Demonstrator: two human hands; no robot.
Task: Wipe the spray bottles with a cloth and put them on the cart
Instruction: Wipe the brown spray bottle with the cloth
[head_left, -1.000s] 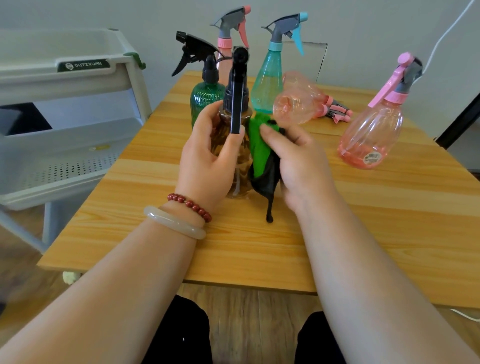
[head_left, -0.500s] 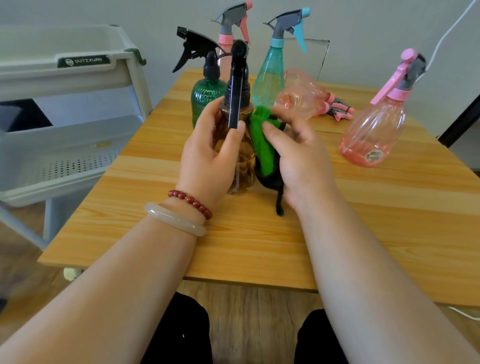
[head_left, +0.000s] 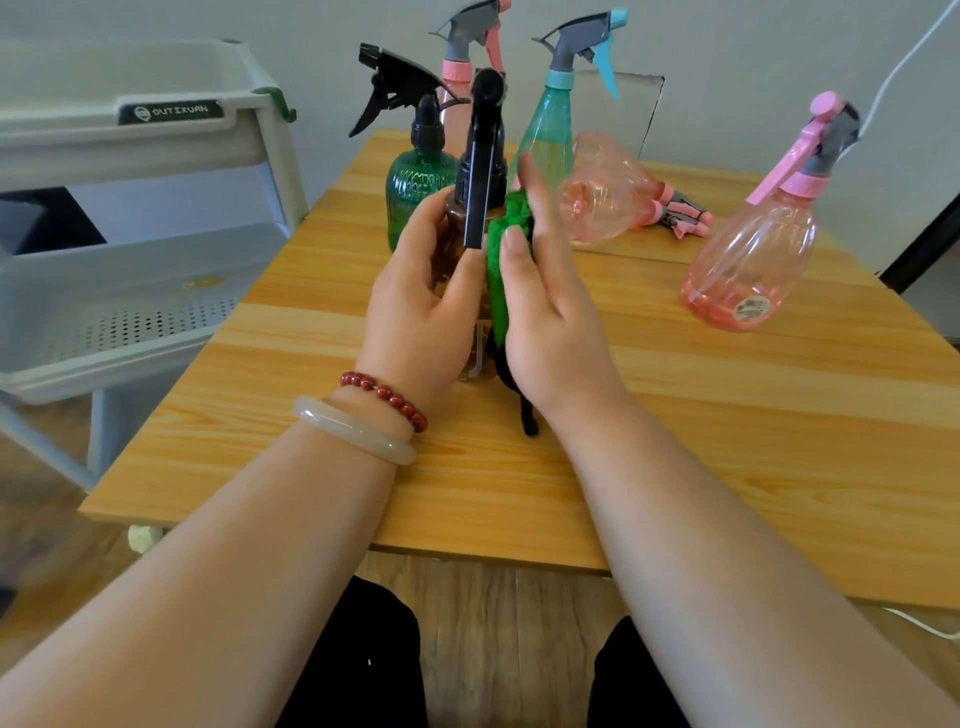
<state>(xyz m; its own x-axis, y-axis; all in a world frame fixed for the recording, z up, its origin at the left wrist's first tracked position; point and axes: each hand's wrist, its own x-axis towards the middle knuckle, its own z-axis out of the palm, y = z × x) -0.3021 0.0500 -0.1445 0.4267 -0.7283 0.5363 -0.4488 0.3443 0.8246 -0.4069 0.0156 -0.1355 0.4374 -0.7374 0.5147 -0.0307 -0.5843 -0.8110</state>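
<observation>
My left hand (head_left: 415, 312) grips an amber spray bottle (head_left: 454, 234) with a black trigger head, standing upright on the wooden table (head_left: 675, 441). My right hand (head_left: 550, 317) holds a green and black cloth (head_left: 506, 234) against the bottle's right side, thumb on the cloth and fingers stretched up behind it. A black corner of the cloth hangs down to the tabletop. The grey cart (head_left: 130, 260) stands to the left of the table.
Behind the held bottle stand a dark green bottle (head_left: 415, 192), a pink-headed bottle (head_left: 457, 67) and a teal bottle (head_left: 550, 135). A pink bottle (head_left: 608, 208) lies on its side. Another pink bottle (head_left: 753, 260) stands at the right.
My right hand has slid the cloth up along the bottle's side and its fingers have straightened. The left hand keeps its grip on the bottle.
</observation>
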